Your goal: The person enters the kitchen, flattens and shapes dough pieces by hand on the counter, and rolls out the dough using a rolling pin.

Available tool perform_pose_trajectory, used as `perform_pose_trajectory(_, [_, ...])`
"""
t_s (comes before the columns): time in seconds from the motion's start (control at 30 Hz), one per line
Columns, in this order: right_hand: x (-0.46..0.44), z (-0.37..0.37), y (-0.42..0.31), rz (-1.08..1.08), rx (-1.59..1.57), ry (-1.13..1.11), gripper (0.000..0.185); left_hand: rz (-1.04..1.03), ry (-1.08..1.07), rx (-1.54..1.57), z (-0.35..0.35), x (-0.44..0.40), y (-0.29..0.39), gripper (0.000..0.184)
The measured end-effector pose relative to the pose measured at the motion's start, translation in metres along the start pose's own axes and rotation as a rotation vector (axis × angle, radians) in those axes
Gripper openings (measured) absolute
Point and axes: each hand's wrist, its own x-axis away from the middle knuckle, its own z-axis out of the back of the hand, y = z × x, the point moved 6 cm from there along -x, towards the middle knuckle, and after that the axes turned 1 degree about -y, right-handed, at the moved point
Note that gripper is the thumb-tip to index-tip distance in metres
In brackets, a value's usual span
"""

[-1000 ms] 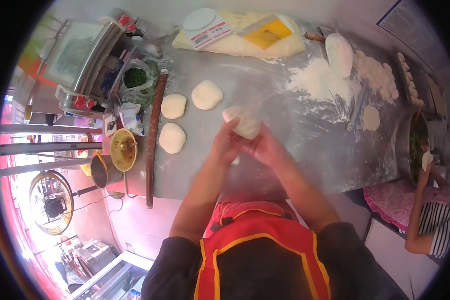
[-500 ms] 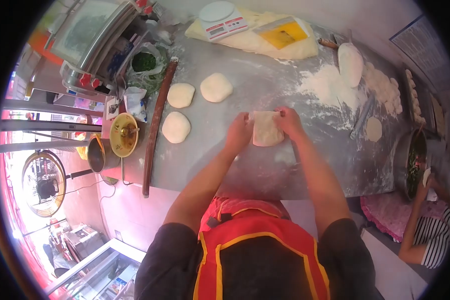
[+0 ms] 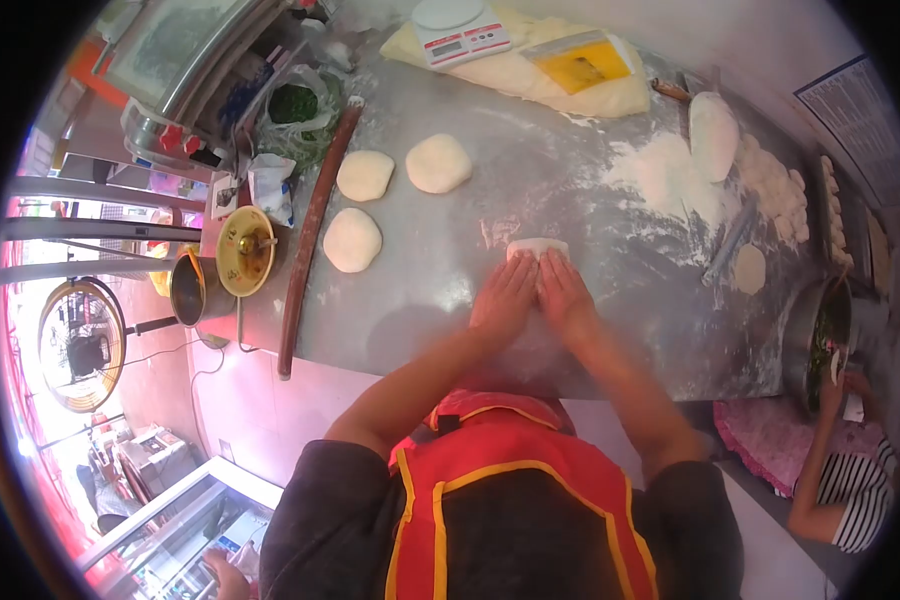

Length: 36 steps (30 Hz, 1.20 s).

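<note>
A piece of dough (image 3: pixel 537 244) lies on the metal table, mostly covered by my two hands. My left hand (image 3: pixel 507 290) rests flat on its left part with fingers stretched forward. Beside it, almost touching, my right hand (image 3: pixel 564 287) lies on the right part, fingers extended too. Only the far edge of the dough shows beyond the fingertips. Three round dough pieces sit to the left: one at the upper left (image 3: pixel 366 176), one farther right (image 3: pixel 438 164) and one lower down (image 3: pixel 352 240).
A long rolling pin (image 3: pixel 315 240) lies along the table's left side, near a yellow bowl (image 3: pixel 246 251). At the back are a scale (image 3: pixel 460 32) and a large dough slab (image 3: pixel 570 92). Another person's arm (image 3: pixel 820 455) is by a metal bowl (image 3: pixel 820 340) at right.
Both hands have gone from holding the dough's sides, fingers pinched, to lying flat over it. The dough was earlier lifted in the air. The view has shifted slightly.
</note>
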Motion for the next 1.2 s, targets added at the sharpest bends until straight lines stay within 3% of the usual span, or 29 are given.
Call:
perform_pose_trajectory(0.23, [-0.008,-0.003,0.002,-0.016,0.070,-0.008,0.042,-0.089,0.028,-0.215,0.008,-0.014,0.005,0.046])
perform_pose_trajectory(0.3, [-0.009,-0.001,0.013,-0.048,0.037,-0.133,0.039,-0.031,-0.195,-0.098,0.004,-0.023,-0.008,0.041])
perform_pose_trajectory(0.33, [-0.004,0.010,0.021,-0.185,-0.029,-0.063,0.039,0.004,-0.311,-0.037,0.004,-0.026,-0.015,0.038])
perform_pose_trajectory(0.4, [0.015,0.033,0.031,-0.459,-0.162,0.069,0.040,0.218,-0.078,0.157,0.024,-0.042,-0.035,0.036])
perform_pose_trajectory(0.43, [0.030,0.024,0.043,-0.697,-0.459,0.077,0.041,0.321,0.035,0.256,0.030,-0.046,-0.045,0.035])
perform_pose_trajectory(0.5, [0.060,-0.005,0.057,-1.158,-1.056,0.098,0.043,0.388,-0.203,0.165,0.010,-0.063,-0.054,0.034])
perform_pose_trajectory(0.6, [0.057,-0.040,0.032,-1.428,-1.744,0.188,0.044,0.503,-0.478,0.181,-0.004,-0.072,-0.057,0.026])
perform_pose_trajectory(0.63, [0.050,-0.042,0.025,-1.446,-1.802,0.252,0.046,0.546,-0.556,0.211,-0.004,-0.073,-0.055,0.022])
perform_pose_trajectory(0.7, [0.035,-0.040,0.014,-1.481,-1.922,0.388,0.048,0.331,-0.276,0.207,0.028,-0.072,-0.030,0.022])
perform_pose_trajectory(0.73, [0.025,-0.039,0.017,-1.386,-1.995,0.402,0.050,0.221,-0.140,0.202,0.046,-0.068,-0.019,0.022])
perform_pose_trajectory(0.8, [0.011,-0.039,0.023,-1.193,-2.126,0.426,0.052,0.117,-0.124,0.047,0.060,-0.057,-0.011,0.021])
perform_pose_trajectory(0.9, [0.026,-0.045,0.057,-1.306,-1.821,0.326,0.052,0.052,-0.156,0.013,0.065,-0.038,-0.009,0.034])
perform_pose_trajectory(1.0, [0.040,-0.025,0.069,-1.280,-1.534,0.311,0.052,0.005,-0.158,-0.067,0.034,-0.041,-0.025,0.047])
perform_pose_trajectory(1.2, [0.025,-0.035,0.065,-1.383,-1.502,0.341,0.060,0.081,-0.140,-0.148,-0.008,-0.060,-0.021,0.057])
